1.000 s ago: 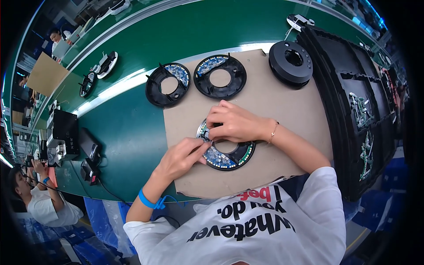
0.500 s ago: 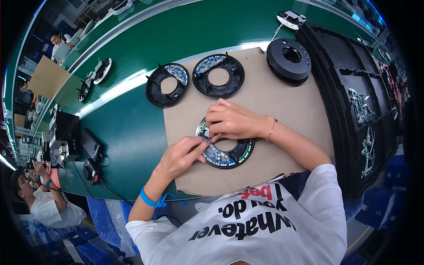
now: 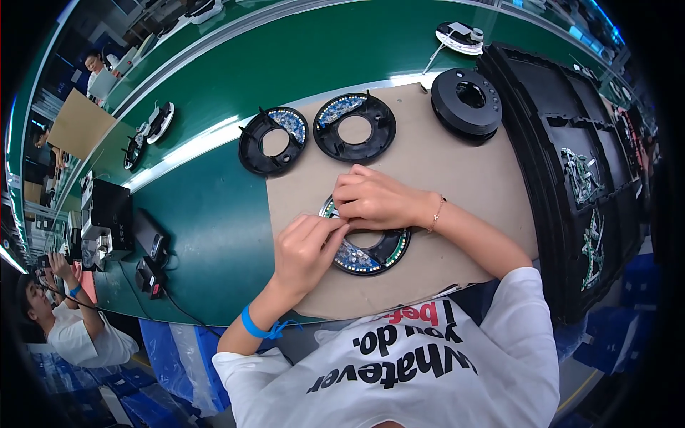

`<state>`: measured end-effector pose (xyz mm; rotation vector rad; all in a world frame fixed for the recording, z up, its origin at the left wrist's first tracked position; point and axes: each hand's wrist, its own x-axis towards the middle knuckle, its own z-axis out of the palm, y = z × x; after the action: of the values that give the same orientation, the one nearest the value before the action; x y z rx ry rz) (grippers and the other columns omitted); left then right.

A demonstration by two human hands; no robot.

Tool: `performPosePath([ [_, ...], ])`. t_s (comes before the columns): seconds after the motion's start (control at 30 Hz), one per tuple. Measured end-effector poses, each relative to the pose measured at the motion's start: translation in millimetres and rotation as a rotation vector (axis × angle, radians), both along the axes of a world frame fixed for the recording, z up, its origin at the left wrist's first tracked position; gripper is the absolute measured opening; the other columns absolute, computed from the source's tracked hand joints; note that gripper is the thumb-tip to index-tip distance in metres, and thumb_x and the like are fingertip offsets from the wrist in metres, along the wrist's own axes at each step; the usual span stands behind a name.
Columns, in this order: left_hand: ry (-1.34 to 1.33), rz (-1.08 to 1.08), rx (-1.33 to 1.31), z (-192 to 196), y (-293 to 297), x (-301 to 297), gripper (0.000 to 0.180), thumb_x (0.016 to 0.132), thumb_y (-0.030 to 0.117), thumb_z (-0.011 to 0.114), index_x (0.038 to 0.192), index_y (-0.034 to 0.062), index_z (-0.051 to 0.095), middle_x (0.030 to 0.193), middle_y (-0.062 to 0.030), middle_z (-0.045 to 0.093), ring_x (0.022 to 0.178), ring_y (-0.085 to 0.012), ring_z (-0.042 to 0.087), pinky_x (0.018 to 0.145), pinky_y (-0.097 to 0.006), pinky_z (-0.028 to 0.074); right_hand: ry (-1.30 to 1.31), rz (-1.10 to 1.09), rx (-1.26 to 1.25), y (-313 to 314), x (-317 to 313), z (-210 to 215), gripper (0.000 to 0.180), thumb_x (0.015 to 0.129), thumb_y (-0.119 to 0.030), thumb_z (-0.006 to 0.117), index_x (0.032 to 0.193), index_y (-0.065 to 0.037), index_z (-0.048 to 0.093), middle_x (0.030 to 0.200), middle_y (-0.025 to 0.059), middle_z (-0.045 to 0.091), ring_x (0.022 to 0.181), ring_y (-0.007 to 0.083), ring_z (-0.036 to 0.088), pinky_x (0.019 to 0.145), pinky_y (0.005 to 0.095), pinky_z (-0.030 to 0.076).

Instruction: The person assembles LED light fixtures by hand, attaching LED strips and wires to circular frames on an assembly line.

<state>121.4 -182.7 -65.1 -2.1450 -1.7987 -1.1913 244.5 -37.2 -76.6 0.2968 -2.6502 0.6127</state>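
Note:
A round black ring housing (image 3: 389,246) lies on the cardboard sheet in front of me, with a blue circuit board (image 3: 354,258) and green strips of small lights along its rim. Over its left part my left hand (image 3: 305,250) is closed, thumb and fingertips pinched together. My right hand (image 3: 378,202) comes in over the far side, its fingers curled down, and the fingertips of both hands meet. Whatever they pinch is hidden behind the fingers. Beyond the hands are two similar open ring housings, a left one (image 3: 251,151) and a right one (image 3: 382,135).
Cardboard (image 3: 464,214) covers part of the green table (image 3: 207,235). A stack of black ring covers (image 3: 464,107) stands at its far right corner. Black divided trays (image 3: 531,178) at the right hold green circuit strips (image 3: 581,175). Dark boxes (image 3: 107,217) and cables are at the left; co-workers sit beyond.
My left hand has moved up and right along the ring, closer against my right fingertips. My right hand stays nearly in place. The whole view has shifted slightly.

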Motion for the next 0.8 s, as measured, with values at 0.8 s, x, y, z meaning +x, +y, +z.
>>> performPosePath([
  [0.8, -0.355, -0.003, -0.417, -3, -14, -34, 0.012, 0.069, 0.009, 0.071, 0.077, 0.0028, 0.063, 0.071, -0.0050, 0.060, 0.058, -0.0143, 0.055, 0.051, -0.024, 0.044, 0.195, 0.042, -0.110, -7, -12, -1, 0.013, 0.065, -0.005, 0.069, 0.073, -0.009, 0.060, 0.079, -0.0016, 0.057, 0.086, 0.0244, 0.045, 0.074, 0.0323, 0.042],
])
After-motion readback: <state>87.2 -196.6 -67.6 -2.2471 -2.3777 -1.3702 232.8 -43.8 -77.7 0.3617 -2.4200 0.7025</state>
